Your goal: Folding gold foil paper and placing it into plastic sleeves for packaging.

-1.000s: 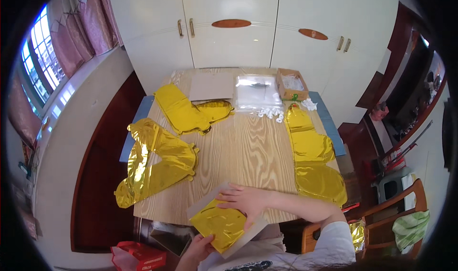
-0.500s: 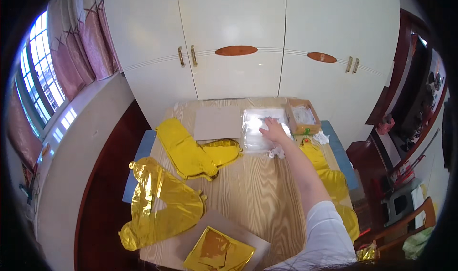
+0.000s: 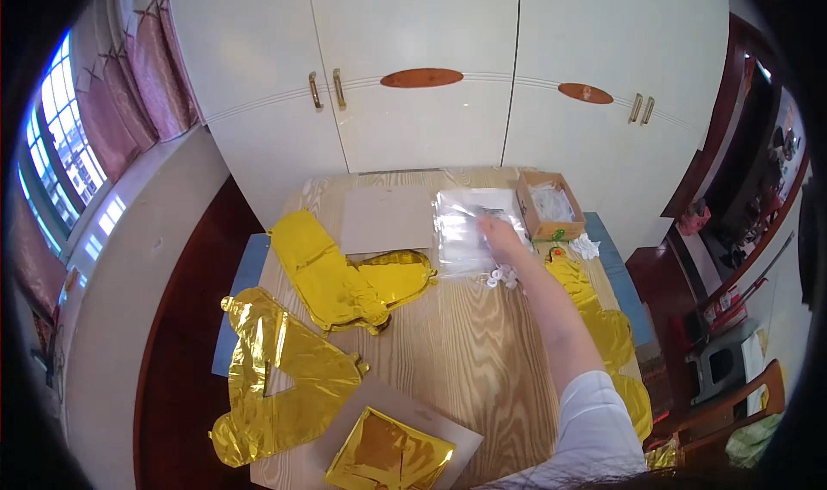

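Note:
My right hand (image 3: pixel 500 233) reaches across the table onto a stack of clear plastic bags (image 3: pixel 461 242) at the far side. Its fingers are drawn together on the top bag, pinching the film; the fingertips are slightly blurred. My left hand is out of the picture. Small white curled pieces (image 3: pixel 501 277) lie beside the near edge of the bags. Near the front edge, a folded gold foil balloon (image 3: pixel 394 449) rests on a grey cardboard sheet (image 3: pixel 458 428).
Another grey cardboard sheet (image 3: pixel 387 219) lies left of the bags. A cardboard box (image 3: pixel 551 226) with white contents stands to their right. Flat gold foil balloons (image 3: pixel 323 273) spread over the left, including a large one (image 3: pixel 301 404), and along the right edge (image 3: pixel 603 326). White cabinets (image 3: pixel 422 128) stand behind.
My right hand has gone from spread fingers on the plastic bags to fingers drawn together. The view has shifted slightly.

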`<state>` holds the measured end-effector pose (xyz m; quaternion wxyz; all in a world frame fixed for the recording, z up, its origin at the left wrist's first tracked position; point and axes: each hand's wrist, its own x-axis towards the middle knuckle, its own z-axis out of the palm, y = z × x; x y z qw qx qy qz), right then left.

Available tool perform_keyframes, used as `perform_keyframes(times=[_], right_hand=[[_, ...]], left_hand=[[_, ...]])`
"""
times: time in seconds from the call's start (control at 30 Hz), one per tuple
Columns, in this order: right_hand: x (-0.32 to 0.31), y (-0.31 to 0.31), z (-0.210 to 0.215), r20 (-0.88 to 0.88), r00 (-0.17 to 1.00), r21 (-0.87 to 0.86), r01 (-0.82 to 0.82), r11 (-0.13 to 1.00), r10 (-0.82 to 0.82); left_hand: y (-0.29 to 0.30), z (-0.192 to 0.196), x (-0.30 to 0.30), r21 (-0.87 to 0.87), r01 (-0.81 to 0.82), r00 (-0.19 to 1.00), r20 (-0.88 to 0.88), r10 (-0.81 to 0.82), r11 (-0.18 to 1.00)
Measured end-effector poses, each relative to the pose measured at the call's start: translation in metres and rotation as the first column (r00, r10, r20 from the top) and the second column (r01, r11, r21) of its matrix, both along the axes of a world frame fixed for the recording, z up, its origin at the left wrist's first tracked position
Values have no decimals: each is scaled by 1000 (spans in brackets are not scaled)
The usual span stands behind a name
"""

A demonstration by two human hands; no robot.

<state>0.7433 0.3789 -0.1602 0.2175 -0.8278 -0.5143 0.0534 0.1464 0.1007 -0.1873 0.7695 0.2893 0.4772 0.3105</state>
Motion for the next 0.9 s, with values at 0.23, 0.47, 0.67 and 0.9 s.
perform_keyframes(times=[0.23, 0.47, 0.67, 0.9], right_hand=[[-40, -43, 99, -111, 988, 387, -54, 921, 105], [-203, -221, 89, 82, 970, -194, -209, 958, 228], [-212, -252, 33, 140, 970, -107, -185, 977, 199], [-56, -220, 65, 28, 981, -43, 192, 980, -191]], left_hand=[[-12, 1, -4, 26, 1, 996, 86, -3, 1000], [-44, -8, -18, 62, 11, 969, 244, -26, 998], [-61, 2, -24, 20, 21, 979, 205, -25, 1000], [-57, -26, -36, 31, 18, 997, 81, -20, 999]])
